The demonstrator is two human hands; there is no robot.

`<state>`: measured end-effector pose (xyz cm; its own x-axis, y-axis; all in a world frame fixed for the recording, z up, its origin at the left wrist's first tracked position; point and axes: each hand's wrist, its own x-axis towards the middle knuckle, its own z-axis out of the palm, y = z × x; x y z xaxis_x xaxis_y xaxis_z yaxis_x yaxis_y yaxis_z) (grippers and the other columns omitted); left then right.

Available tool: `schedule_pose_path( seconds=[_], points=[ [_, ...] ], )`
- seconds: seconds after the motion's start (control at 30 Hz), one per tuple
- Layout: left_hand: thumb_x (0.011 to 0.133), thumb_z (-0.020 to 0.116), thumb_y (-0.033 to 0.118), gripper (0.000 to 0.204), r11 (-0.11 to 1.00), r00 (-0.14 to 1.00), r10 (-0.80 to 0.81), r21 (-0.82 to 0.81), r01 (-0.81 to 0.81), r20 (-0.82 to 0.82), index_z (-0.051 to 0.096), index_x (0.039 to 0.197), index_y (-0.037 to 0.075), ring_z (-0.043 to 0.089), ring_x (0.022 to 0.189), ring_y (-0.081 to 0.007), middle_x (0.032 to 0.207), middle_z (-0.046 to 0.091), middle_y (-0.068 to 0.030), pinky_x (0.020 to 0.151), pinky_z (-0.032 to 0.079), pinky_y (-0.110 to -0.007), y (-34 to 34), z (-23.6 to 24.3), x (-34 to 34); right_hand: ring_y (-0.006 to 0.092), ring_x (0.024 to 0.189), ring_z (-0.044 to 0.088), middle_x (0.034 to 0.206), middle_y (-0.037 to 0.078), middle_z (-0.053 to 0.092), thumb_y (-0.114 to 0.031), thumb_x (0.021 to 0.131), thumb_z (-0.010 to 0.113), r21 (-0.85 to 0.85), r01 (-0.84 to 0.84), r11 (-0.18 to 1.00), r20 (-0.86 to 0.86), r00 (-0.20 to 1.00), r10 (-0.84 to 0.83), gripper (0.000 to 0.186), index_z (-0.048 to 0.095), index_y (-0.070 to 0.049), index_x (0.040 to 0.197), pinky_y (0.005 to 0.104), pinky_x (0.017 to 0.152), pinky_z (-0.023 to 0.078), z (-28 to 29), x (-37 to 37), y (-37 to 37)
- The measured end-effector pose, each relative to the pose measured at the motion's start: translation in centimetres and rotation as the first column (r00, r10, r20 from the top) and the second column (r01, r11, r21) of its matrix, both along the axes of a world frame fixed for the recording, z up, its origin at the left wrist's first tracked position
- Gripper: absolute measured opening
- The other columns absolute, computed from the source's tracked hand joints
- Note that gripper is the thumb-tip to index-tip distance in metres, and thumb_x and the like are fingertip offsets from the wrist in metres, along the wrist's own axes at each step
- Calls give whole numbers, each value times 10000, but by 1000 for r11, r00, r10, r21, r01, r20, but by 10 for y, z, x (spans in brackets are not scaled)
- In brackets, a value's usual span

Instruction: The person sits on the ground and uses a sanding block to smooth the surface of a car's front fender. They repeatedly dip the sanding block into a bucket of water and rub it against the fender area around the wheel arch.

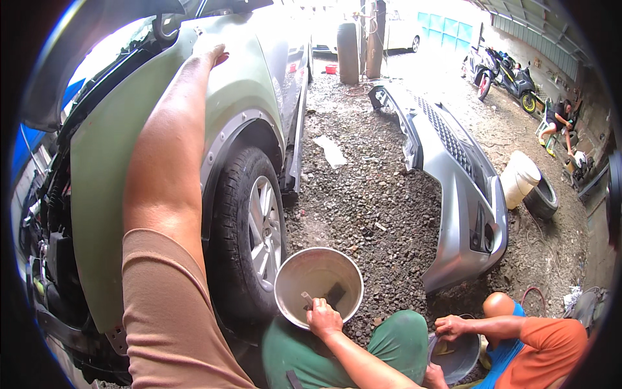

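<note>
My left arm reaches far forward along a pale green, unpainted-looking car fender (103, 201). My left hand (219, 56) lies against the panel's upper surface, its fingers pointing right; bright light washes out detail there. Low in the middle, my right hand (324, 318) is closed at the near rim of a whitish bucket (282, 285). From its fingers sticks a small pale flat piece (307, 297), whose kind I cannot make out. Cloudy liquid fills part of the bucket, with a dark rectangular patch (335, 294) in it. Beside the bucket stands the car's front wheel (259, 227).
A detached silver bumper (447, 214) stands on the gravel to the right. A co-worker in an orange top (551, 343) holds a grey bucket (463, 363) close by my right knee. Farther off are a white pail (519, 178), a loose tire (543, 198), motorcycles (512, 74) and a seated person (558, 120).
</note>
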<state>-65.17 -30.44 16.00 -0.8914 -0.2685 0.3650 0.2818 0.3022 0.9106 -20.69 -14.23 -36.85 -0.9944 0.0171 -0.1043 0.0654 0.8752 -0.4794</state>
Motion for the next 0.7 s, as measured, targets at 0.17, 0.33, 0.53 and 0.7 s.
schedule_pose_path(
  seconds=[0.17, 0.33, 0.53, 0.7],
  points=[
    [964, 478, 118, 362, 994, 981, 102, -21, -106, -166, 505, 1290, -38, 663, 867, -314, 942, 651, -186, 857, 551, -430, 25, -26, 2, 320, 912, 702, 1043, 134, 632, -284, 895, 599, -23, 19, 1000, -62, 998, -21, 280, 554, -71, 1072, 485, 766, 585, 0, 2, -5],
    [974, 466, 146, 361, 971, 857, 236, 85, -222, -458, 550, 1244, -78, 649, 962, -405, 1001, 673, -254, 911, 505, -439, 108, -118, 63, 349, 933, 695, 1093, 155, 639, -286, 905, 589, -59, 6, 998, -35, 999, -8, 288, 550, -65, 1085, 495, 777, 577, -2, 0, -11],
    [987, 544, 156, 386, 999, 949, -40, -19, 35, -312, 584, 1322, -30, 648, 955, -259, 1110, 682, -183, 882, 504, -384, 157, -367, 252, 405, 1058, 660, 1304, 167, 601, -291, 944, 571, -227, 130, 965, 75, 990, -116, 420, 520, -58, 1290, 505, 912, 540, -3, -4, -3],
    [983, 626, 197, 370, 991, 988, -123, -46, 128, 97, 604, 1300, 7, 619, 1134, -258, 1227, 605, -140, 966, 500, -383, 102, -523, 366, 480, 1150, 591, 1259, 281, 609, -322, 979, 538, -462, 234, 856, 41, 969, -244, 487, 492, 20, 1322, 530, 975, 471, -39, -15, 10]
  ],
)
